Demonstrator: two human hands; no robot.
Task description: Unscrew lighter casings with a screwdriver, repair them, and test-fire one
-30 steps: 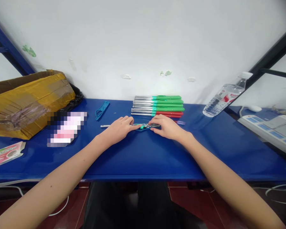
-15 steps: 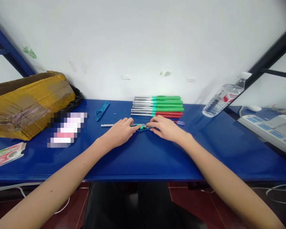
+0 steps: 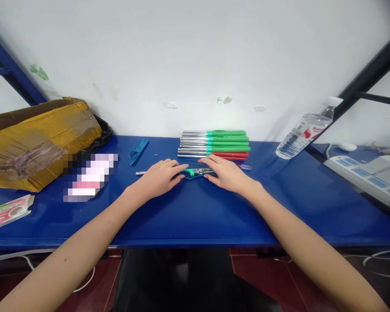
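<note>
A long-necked lighter (image 3: pixel 199 171) lies across the blue table, its handle uncovered so that the inner parts and a green trigger piece show. My left hand (image 3: pixel 160 177) arches over its metal tube, thumb and forefinger on either side near the trigger. At the handle end, my right hand (image 3: pixel 229 173) has its fingers along the far edge and its thumb at the near edge. Part of the lighter is hidden beneath both hands. A loose blue handle half (image 3: pixel 138 151) rests to the left. Behind my right hand, the clear purple handle of a tool (image 3: pixel 245 167) sticks out.
Several green and red long-necked lighters (image 3: pixel 229 142) lie in a row by the wall. A tilted-looking water bottle (image 3: pixel 302 133) and a power strip (image 3: pixel 364 173) are on the right. On the left are a taped cardboard box (image 3: pixel 42 145), a blurred-out item (image 3: pixel 91 177) and a card (image 3: pixel 9 212).
Both hands have loosened, with thumbs and fingers spreading wider. More of the lighter's green trigger and inner parts now shows between them. The lighter stays about where it was.
</note>
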